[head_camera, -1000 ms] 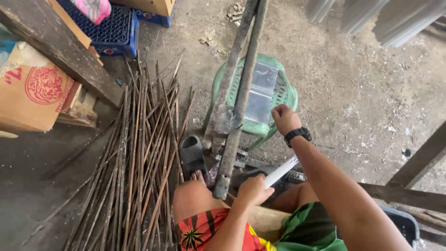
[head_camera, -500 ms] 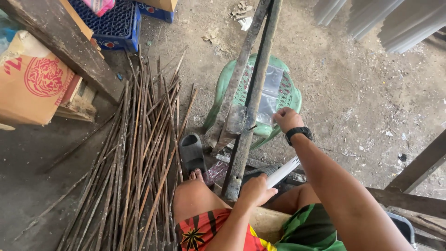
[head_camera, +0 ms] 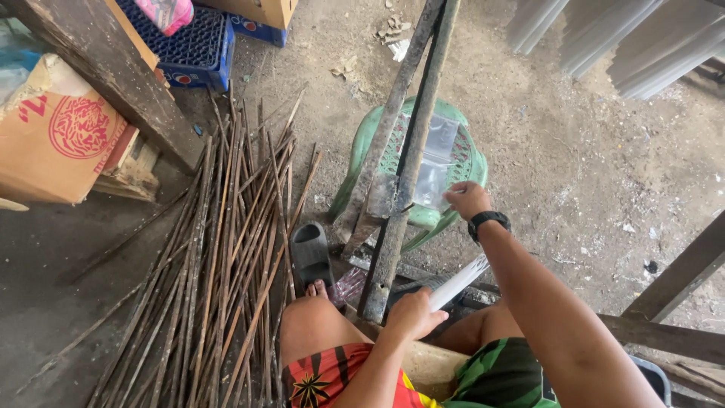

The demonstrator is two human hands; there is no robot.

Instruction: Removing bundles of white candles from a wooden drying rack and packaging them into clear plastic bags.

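My right hand (head_camera: 468,199): pinching a clear bag (head_camera: 434,175) at the stool's (head_camera: 468,162) near edge. My left hand (head_camera: 414,313): curling shut around white sticks (head_camera: 458,279) above my knee. Leaning across the stool: two dark poles (head_camera: 404,143). Lying on the ground left: brown sticks (head_camera: 226,249), sandal (head_camera: 311,253).

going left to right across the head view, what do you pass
cardboard box → pile of thin sticks → black sandal → green plastic stool → right hand → grey corrugated sheets
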